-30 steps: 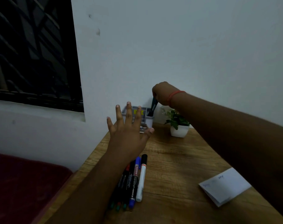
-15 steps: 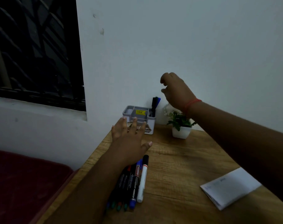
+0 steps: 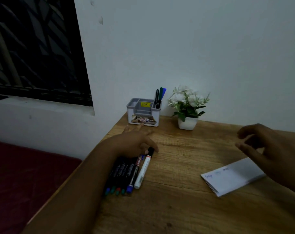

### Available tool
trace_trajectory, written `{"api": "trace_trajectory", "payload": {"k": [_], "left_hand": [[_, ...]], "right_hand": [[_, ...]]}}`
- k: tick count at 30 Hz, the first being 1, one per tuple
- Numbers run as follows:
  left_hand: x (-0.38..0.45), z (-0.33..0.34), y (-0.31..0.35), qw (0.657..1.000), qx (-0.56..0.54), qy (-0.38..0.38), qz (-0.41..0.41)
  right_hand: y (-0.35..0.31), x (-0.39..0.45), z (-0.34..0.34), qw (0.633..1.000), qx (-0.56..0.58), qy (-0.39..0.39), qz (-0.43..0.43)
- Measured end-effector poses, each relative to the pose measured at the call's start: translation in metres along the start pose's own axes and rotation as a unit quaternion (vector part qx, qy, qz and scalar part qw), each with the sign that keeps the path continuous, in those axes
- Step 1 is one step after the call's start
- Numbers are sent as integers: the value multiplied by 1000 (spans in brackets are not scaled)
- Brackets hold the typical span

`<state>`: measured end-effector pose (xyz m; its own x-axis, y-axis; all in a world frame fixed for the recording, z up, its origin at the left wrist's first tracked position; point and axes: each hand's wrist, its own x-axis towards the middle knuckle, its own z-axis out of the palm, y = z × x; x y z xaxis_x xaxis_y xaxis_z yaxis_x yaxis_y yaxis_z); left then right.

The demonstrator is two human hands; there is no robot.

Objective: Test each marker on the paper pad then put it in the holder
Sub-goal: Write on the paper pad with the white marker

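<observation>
- Holder (image 3: 144, 114): grey, w/ several compartments, stands at the table's (image 3: 185, 200) far edge by the wall, just beyond left fingertips. Rightmost compartment has approx. 3 markers (image 3: 159, 98) standing upright – black, green, blue caps. Other compartments: contents can't be made out.
- White pot w/ white flowers (image 3: 187, 107) just right of holder.
- Left hand (image 3: 135, 142): lies low over the top ends of a row of markers (image 3: 126, 173) flat on the table, fingers spread toward holder. Thumb and a fingertip sit at the black cap of the white-barrelled marker (image 3: 143, 171); whether they pinch it – can't tell, blurred.
- Row runs from under left palm back toward the person; coloured ends (blue, green, red, green, blue) stick out at near side. Upper ends hidden by the hand.
- Right hand (image 3: 268, 149): raised, fingers loosely curled w/ gap to thumb, holds nothing. Blurred, partly cut off at frame edge.
- Paper pad (image 3: 231, 178): below and just left of right fingers, far corner hidden by the hand. Faint scribbles on its top sheet, unreadable.
</observation>
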<state>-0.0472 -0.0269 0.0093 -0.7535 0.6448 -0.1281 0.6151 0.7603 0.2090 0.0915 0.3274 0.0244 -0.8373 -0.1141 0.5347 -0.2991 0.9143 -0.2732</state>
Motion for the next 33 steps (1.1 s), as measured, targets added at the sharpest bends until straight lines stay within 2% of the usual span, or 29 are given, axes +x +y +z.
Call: {"api": "trace_trajectory", "payload": {"k": [7,11,18,21,24,28,30,33], "left_hand": [[10,-8,25,996,86,-18,18],[17,-10,35,994,87,-5,60],[24,-22,68,988,-101,35,111],[36,-24,98,977,-154,59,136],[55,-19,128,966,-197,50,162],[77,0,156,941,-295,25,162],[83,16,164,920,-365,24,139],[85,33,174,866,-482,16,132]], "right_hand": [[23,-15,4,999,6,-40,10],[21,-19,6,998,9,-56,9],[15,-21,18,992,31,-115,-39],[11,-25,20,987,96,-122,-52],[5,-31,20,971,228,-59,-40],[3,-31,14,936,347,35,43],[5,-31,13,928,362,46,75],[6,-31,18,931,350,58,81]]}}
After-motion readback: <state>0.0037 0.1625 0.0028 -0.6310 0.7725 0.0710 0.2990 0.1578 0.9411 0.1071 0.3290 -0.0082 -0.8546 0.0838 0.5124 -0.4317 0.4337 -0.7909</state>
